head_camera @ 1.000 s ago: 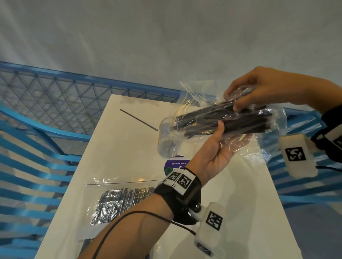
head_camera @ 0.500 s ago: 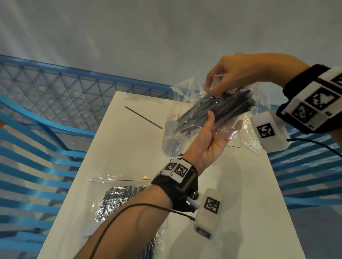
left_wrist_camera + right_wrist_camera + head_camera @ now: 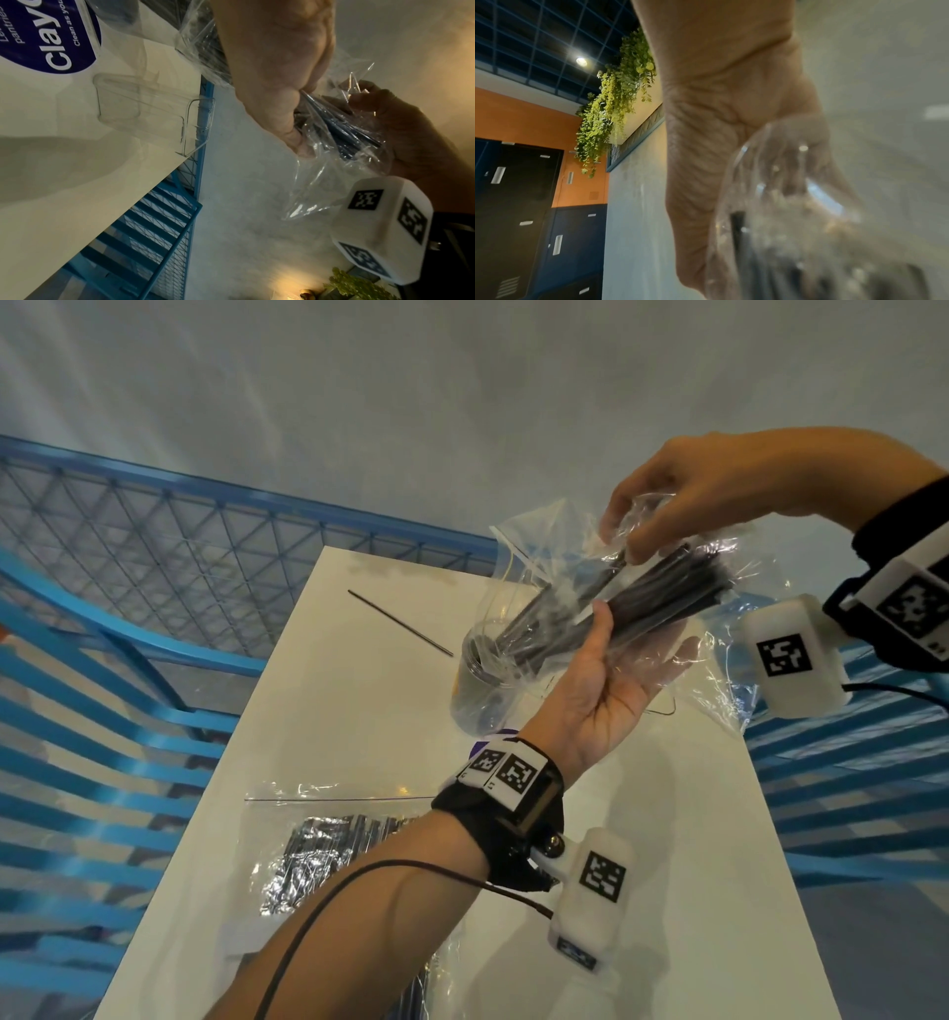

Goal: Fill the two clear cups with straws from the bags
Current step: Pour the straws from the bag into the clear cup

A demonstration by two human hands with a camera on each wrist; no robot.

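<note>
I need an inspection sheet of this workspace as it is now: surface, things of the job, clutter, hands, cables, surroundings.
Surface: white table with a purple round sticker.
Job's things: clear cup standing, black straws sliding into it from a tilted clear bag; second clear cup lying on its side; full bag of straws flat on the near side.
Clutter: one loose straw on the far side.
Hands: left hand holds the bundle through the bag from below; right hand pinches the bag's upper end.
Cables: black cable along the left forearm, another at the right wrist.
Surroundings: blue mesh railing, grey floor below.
</note>
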